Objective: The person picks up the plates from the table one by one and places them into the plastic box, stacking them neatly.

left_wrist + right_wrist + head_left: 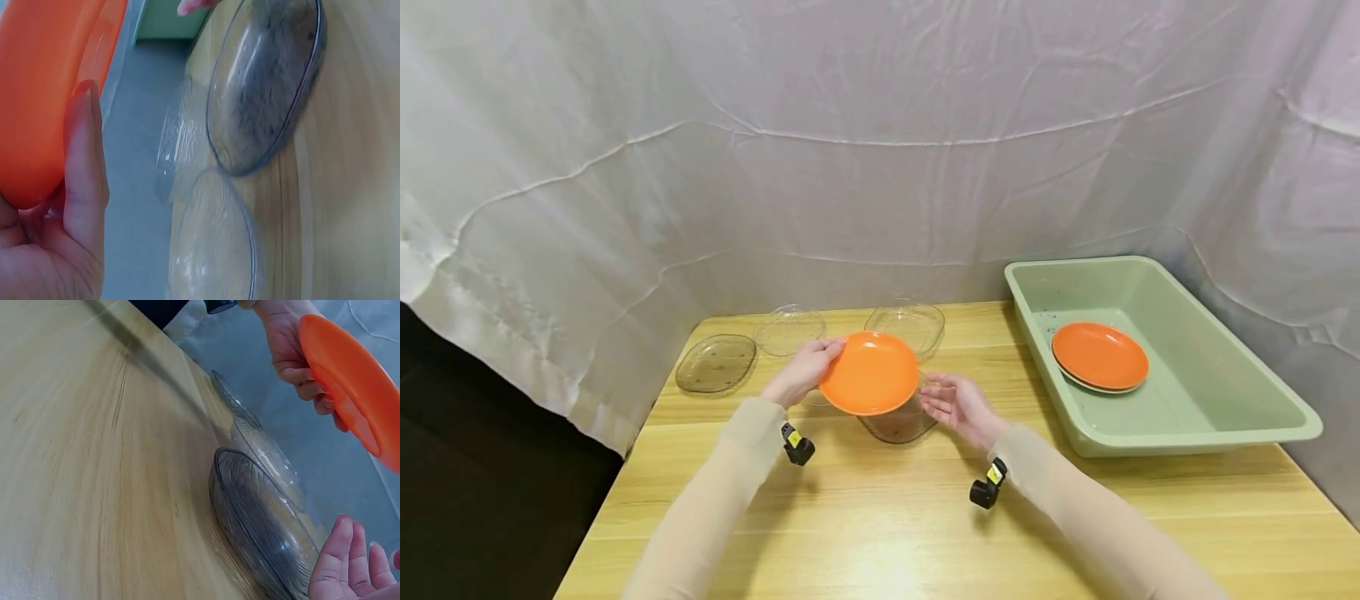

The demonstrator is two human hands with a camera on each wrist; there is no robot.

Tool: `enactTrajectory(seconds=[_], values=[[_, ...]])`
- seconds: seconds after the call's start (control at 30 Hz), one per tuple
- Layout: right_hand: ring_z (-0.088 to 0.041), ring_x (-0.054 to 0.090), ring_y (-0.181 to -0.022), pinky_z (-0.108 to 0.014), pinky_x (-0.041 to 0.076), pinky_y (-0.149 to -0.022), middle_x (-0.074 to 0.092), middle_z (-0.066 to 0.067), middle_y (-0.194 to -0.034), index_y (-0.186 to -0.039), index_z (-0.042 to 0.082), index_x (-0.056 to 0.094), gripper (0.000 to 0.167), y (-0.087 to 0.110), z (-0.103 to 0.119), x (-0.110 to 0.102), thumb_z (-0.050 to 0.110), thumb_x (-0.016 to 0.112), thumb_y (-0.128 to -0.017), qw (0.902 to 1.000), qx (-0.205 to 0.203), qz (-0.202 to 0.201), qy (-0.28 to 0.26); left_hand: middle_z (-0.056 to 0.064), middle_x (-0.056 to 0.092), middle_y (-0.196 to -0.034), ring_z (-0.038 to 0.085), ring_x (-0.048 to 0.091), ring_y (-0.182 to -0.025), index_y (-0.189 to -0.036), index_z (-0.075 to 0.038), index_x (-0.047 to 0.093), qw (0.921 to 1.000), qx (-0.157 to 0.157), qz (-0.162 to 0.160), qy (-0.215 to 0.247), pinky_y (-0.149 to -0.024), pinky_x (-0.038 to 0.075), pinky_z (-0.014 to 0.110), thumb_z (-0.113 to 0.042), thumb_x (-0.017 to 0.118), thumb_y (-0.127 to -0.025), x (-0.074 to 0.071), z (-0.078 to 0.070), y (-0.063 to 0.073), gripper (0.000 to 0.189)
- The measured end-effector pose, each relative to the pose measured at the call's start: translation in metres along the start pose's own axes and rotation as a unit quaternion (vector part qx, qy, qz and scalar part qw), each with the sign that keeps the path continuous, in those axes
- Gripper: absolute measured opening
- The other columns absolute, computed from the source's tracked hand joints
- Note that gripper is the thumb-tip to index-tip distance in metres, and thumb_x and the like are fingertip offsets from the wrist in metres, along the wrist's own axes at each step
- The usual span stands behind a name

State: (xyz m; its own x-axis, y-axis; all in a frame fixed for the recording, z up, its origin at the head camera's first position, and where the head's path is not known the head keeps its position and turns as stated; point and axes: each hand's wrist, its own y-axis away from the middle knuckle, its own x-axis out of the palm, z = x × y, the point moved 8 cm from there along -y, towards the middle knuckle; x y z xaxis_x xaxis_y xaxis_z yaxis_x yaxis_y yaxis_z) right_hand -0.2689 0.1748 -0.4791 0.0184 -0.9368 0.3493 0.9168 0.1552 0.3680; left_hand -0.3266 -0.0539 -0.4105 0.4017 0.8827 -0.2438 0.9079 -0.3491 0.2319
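- So the left hand (807, 372) has an orange plate (868, 373) by its edge, fingers and thumb pinching the rim. Solid grip as far as I can see.
- That plate is up off the tabletop (865, 517), sticking out to the right of the left fingers, kinda tilted in the right wrist view.
- Right hand (958, 408) isn't holding anything. Its fingers are loose and a bit bent, near the plate's right edge, with a gap between in the right wrist view. So the plate basically sits between the two sets of fingers.
- Below the plate, down between both hands' fingers, there's a dark glass dish (897, 425) on the tabletop, partly hidden from the head view.
- Past the left fingers, a bit to their left, is a clear dish (790, 330); further left of those fingers is a smoky dish (717, 364).
- Another clear dish (906, 325) sits beyond the fingers of both hands, partly behind the orange plate.
- Well off to the right of the right fingers is a green tub (1206, 358). Inside it, a second orange plate (1101, 357) lies on top of a pale plate, only the edge of which shows.
- Each wrist wears a little black camera, behind the fingers. A pale curtain (850, 192) hangs beyond everything.
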Motion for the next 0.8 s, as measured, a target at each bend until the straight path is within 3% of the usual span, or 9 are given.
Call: enactTrajectory(seconds=[0.13,0.4,0.63,0.8], values=[[-0.017,0.070,-0.098,-0.027,0.058,-0.096,0.070,-0.003,-0.102,-0.142,-0.002,0.041,0.043,0.002,0.004,-0.001,0.018,0.031,-0.106,0.9997,0.001,0.004,-0.024,0.002,0.067,-0.089,0.007,0.065,-0.067,-0.137,0.004,0.056,0.9996,0.016,-0.021,0.004,-0.063,0.058,0.022,-0.025,0.038,-0.110,0.008,-0.005,-0.002,0.043],[-0.011,0.070,-0.084,-0.027,0.060,-0.087,0.072,0.004,-0.087,-0.116,0.010,0.046,0.021,0.005,0.006,-0.002,0.019,0.030,-0.106,0.9982,0.007,-0.008,-0.059,0.002,0.063,-0.085,0.006,0.059,-0.065,-0.129,0.004,0.063,0.9961,0.031,-0.080,0.020,-0.060,0.053,0.019,-0.024,0.039,-0.110,0.021,-0.011,-0.007,0.041],[-0.011,0.068,-0.085,-0.027,0.057,-0.083,0.071,0.004,-0.088,-0.125,0.011,0.048,0.032,0.007,0.006,-0.003,0.023,0.024,-0.108,0.9981,-0.004,-0.017,-0.059,0.002,0.062,-0.085,0.005,0.058,-0.067,-0.129,0.005,0.063,0.9924,0.049,-0.107,0.036,-0.063,0.051,0.018,-0.022,0.039,-0.110,0.036,-0.013,-0.007,0.041],[-0.012,0.070,-0.086,-0.027,0.057,-0.083,0.073,0.003,-0.089,-0.127,0.011,0.050,0.036,0.008,0.007,-0.003,0.027,0.023,-0.108,0.9977,-0.012,-0.023,-0.063,-0.002,0.056,-0.075,0.005,0.054,-0.064,-0.113,0.007,0.067,0.9892,0.055,-0.129,0.043,-0.061,0.047,0.017,-0.023,0.040,-0.110,0.042,-0.016,-0.004,0.040]])
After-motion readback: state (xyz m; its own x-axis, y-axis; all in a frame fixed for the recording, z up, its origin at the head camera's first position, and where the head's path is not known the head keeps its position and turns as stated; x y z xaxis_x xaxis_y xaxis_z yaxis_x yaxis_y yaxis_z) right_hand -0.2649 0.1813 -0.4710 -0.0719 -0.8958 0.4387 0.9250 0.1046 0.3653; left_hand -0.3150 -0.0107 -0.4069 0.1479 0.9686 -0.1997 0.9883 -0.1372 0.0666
